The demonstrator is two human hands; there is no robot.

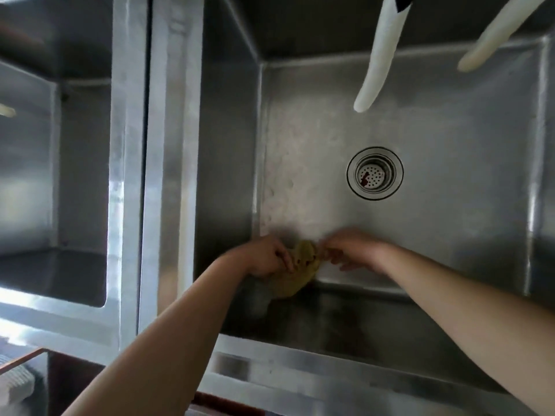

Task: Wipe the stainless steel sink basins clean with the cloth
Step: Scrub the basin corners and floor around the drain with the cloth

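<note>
A crumpled yellow-brown cloth point(301, 267) lies at the near left corner of the right stainless steel basin point(444, 151). My left hand point(265, 256) grips the cloth from the left. My right hand point(353, 249) pinches the cloth's right edge with its fingertips; both hands are blurred. The basin floor left of the drain shows whitish residue point(288, 181). A round drain strainer point(374, 173) sits in the middle of the floor with a dark red speck in it. A second basin point(36, 163) is at the left.
Two white faucet hoses point(380, 55) point(492, 34) hang over the right basin from above. A steel divider point(150, 163) separates the basins. The steel front rim point(300, 373) runs under my forearms. A ribbed white object point(15, 382) sits at the lower left.
</note>
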